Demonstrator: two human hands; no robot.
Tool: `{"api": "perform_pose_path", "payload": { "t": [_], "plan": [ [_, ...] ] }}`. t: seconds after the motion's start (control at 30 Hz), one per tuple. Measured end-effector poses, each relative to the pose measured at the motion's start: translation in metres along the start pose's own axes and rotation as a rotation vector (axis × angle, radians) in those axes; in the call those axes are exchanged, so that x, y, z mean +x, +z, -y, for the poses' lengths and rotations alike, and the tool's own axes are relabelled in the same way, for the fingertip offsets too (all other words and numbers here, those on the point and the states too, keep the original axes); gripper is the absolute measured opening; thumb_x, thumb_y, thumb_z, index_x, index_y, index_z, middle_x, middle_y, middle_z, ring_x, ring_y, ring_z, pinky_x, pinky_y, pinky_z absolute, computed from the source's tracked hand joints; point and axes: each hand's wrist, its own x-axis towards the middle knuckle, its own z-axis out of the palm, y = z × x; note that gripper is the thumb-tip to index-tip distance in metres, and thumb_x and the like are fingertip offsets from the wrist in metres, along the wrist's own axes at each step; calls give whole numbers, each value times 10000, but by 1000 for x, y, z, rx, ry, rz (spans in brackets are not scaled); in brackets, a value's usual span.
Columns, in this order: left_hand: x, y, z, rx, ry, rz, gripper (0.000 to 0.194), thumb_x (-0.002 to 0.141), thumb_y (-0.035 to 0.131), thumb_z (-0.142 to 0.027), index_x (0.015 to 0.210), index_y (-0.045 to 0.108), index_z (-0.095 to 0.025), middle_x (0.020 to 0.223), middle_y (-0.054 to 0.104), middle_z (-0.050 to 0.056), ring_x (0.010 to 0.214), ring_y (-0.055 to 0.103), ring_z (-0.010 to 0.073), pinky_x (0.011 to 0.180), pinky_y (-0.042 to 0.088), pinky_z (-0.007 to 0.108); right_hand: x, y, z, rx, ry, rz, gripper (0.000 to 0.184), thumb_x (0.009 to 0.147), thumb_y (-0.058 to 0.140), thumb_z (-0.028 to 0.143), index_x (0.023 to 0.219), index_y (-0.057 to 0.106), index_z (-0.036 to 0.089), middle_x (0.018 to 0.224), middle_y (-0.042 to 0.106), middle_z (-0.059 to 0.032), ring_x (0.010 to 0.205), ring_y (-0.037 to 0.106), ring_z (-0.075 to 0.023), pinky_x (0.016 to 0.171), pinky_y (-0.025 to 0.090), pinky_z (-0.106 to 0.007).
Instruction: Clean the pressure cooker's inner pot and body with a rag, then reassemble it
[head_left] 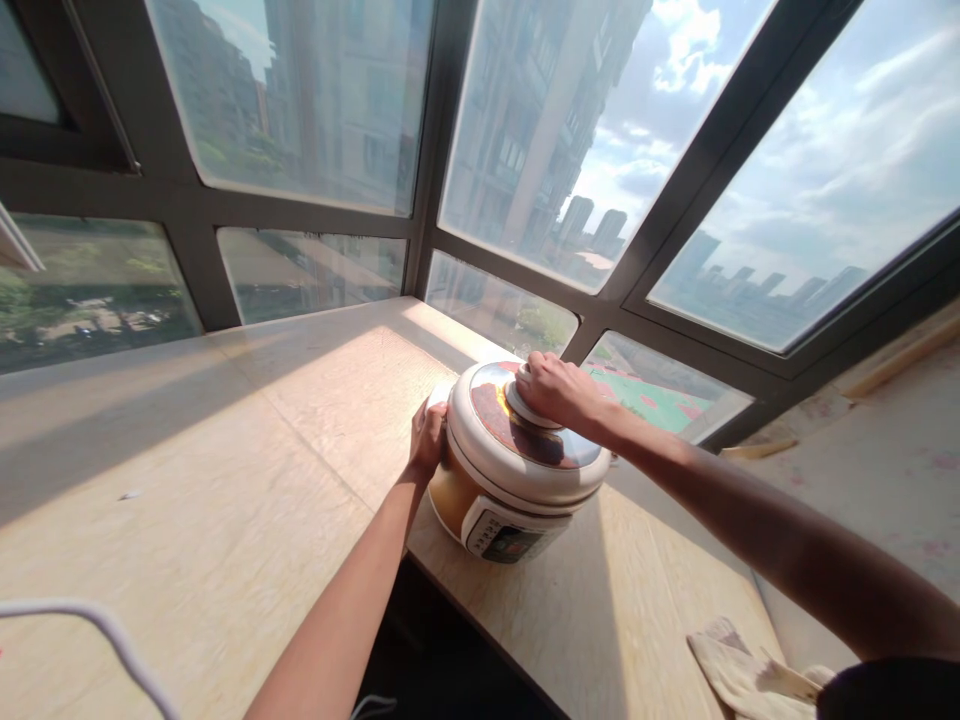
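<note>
A round electric pressure cooker (517, 480) with a cream lid and a golden body sits on a pale wooden counter (247, 460) by the corner window. Its control panel faces me. My right hand (553, 388) is closed over the knob handle on top of the lid. My left hand (427, 438) presses against the cooker's left side, with its fingers curled round the rim of the lid.
Large dark-framed windows (420, 200) wrap the corner behind the counter. A white cable (112, 635) curves over the counter at the lower left. A crumpled cloth (739, 670) lies at the lower right. The counter's front edge drops to a dark gap below the cooker.
</note>
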Motion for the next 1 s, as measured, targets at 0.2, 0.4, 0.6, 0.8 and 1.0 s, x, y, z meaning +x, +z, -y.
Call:
{"api": "perform_pose_path", "payload": {
  "t": [0.2,0.4,0.6,0.8,1.0],
  "plan": [
    [1,-4,-2,-77,-34,55,332,832,617,-441,650,451,-219,665,435,-15,654,420,153,599,395,275,2,9,-11,34,-88,-55,357,1059,449,423,1165,622,129,1148,711,-210,997,734,-317,727,492,-348],
    [6,-8,4,-11,55,109,328,854,566,-409,624,426,-222,646,395,-15,646,363,156,587,359,284,5,14,-19,36,-142,-85,383,1026,504,463,1179,642,139,1165,715,-212,946,728,-323,700,474,-360],
    [8,-8,4,30,98,75,331,840,562,-415,607,418,-228,635,396,-1,654,360,174,591,349,309,9,12,-30,59,-316,-103,347,1023,519,446,1178,655,167,1204,708,-157,935,693,-271,691,411,-329],
    [7,-8,2,45,88,16,324,831,618,-441,636,456,-239,663,464,21,689,417,204,618,403,330,18,17,-42,110,-470,-145,276,1005,563,405,1127,671,182,1143,704,-105,890,637,-215,701,356,-302],
    [6,-8,2,30,96,68,307,857,580,-427,646,471,-234,663,475,22,684,422,200,626,414,330,17,18,-43,115,-455,-148,282,1012,564,401,1146,668,177,1148,698,-104,884,618,-204,701,345,-289]
  ]
}}
